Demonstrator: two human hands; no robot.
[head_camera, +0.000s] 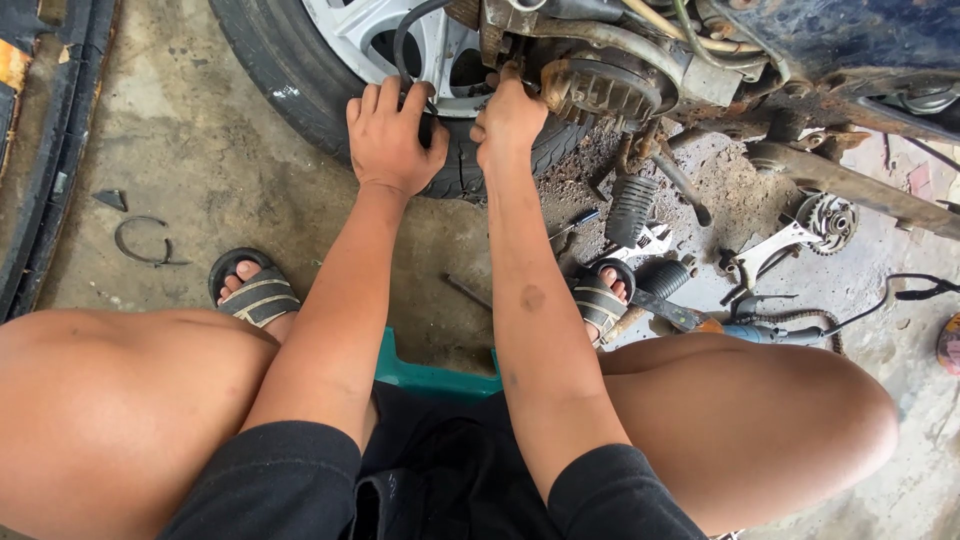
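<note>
Hub (600, 90), rusty and finned, sits just right of the right hand (510, 125), under the dark vehicle body and beside the tyre (290, 85). Right hand: fingers bunched and pushed up into the gap at the hub's left edge; whatever they pinch is hidden, so I cannot tell the grip. Left hand (392, 140): knuckles up, fingers curled over a black hose (405, 35) that loops in front of the silver wheel (360, 30), resting against the tyre. The hands are close together but not touching. Below and right of the right hand, on the concrete floor (180, 150): a ribbed rubber boot (632, 208), a small screwdriver (574, 222), a wrench (650, 240), a sprocket (828, 222), a chain (790, 325) and black pliers (925, 290). Left of the left hand, well apart: a bent wire ring (140, 240). Nearer the body: sandalled feet, left (255, 292) and right (600, 295), and a teal stool (430, 375) between bare knees. Judgement on handling: the left hand does best keeping the hose drawn clear so the right has room; the right should work by feel with small turns, wrist straight, and keep any loosened small part pinched, since the littered floor beneath would swallow it.
</note>
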